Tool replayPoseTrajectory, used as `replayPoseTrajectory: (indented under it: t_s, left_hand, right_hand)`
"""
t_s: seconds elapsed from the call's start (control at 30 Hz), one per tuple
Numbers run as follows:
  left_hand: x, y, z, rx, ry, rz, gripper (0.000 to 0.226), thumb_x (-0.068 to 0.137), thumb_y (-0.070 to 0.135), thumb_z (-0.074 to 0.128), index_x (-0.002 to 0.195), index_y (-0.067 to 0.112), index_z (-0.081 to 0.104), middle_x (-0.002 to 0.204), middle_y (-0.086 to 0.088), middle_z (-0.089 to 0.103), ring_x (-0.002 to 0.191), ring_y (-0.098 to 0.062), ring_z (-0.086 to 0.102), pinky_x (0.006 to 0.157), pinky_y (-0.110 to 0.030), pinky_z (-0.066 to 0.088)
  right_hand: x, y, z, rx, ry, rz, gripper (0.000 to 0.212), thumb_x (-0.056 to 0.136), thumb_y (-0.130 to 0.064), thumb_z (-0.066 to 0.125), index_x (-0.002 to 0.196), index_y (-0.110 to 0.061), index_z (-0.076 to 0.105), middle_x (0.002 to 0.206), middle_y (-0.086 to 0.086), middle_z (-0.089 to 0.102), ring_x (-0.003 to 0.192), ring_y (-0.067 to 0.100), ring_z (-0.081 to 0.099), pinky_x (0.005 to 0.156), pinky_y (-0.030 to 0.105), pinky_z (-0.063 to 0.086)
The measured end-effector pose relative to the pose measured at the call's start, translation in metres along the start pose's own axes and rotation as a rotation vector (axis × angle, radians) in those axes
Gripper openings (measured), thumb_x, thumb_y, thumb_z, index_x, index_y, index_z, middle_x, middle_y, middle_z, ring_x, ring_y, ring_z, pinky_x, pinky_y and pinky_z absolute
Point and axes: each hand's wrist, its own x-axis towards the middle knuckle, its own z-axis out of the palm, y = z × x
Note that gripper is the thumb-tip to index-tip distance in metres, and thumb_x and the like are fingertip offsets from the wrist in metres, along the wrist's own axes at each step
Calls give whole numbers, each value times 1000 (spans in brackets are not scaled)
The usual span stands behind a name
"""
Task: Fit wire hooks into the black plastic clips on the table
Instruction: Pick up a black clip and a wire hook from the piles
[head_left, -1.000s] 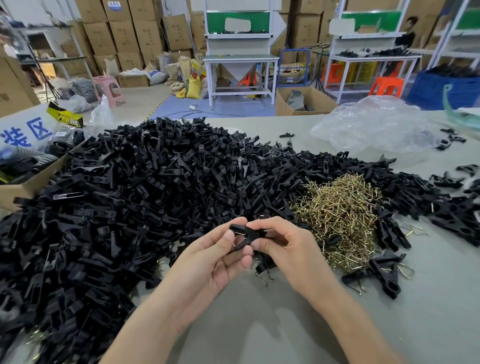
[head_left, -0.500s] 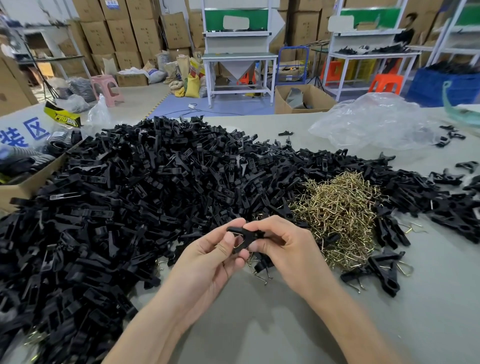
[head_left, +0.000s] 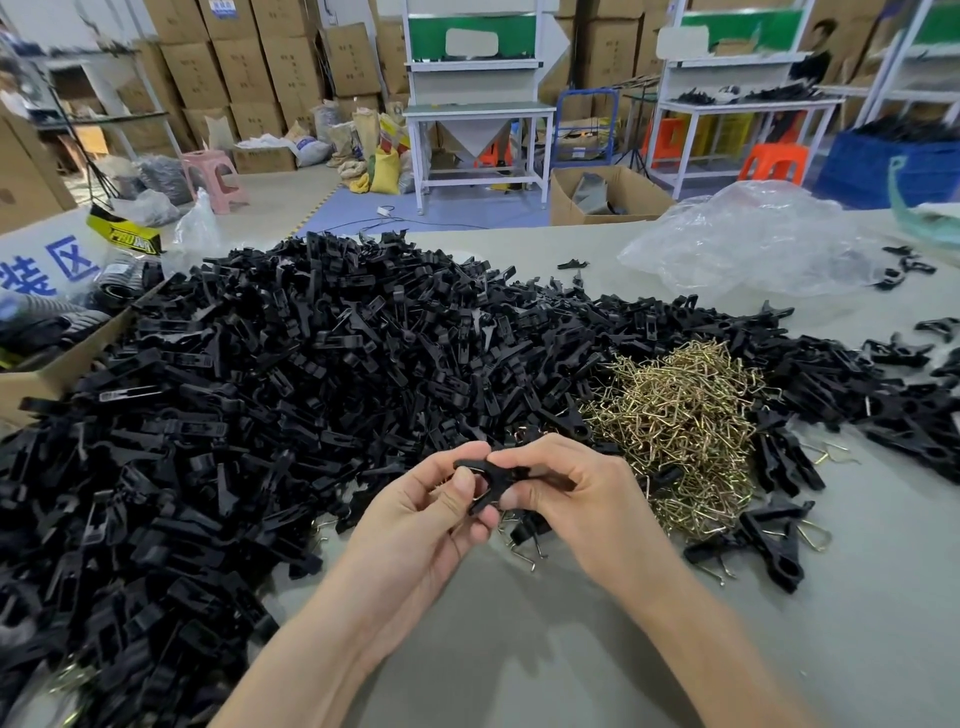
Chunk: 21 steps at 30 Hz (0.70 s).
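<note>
On the head view I see the left hand (head_left: 415, 525) and right hand (head_left: 582, 499) meet, the curled fingers of both pinching one black clip (head_left: 488, 480). The wire hooks (head_left: 685, 421) lie piled just beyond the right fingers, and the clip heap (head_left: 260, 395) spreads to the left.

Heaped black plastic clips (head_left: 311, 389), smooth with a dull sheen; the single raised black plastic clip (head_left: 488, 480) looks the same. Brassy wire hooks (head_left: 680, 415), bright glinting metal. Grey tabletop (head_left: 519, 649), smooth and matt. Crinkled clear plastic bag (head_left: 753, 244), glossy.
</note>
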Motion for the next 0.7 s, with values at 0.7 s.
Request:
replayPoseTrajectory:
  t_s: [0.7]
  left_hand:
    - [0, 3, 1, -205, -113, -52, 40, 72, 19, 87, 110, 10, 76, 88, -9, 66, 74, -17, 69, 66, -25, 60]
  right_hand:
    - [3, -7, -1, 234, 52, 147, 39, 91, 4, 66, 97, -32, 81, 97, -1, 79, 100, 18, 73, 98, 33, 55]
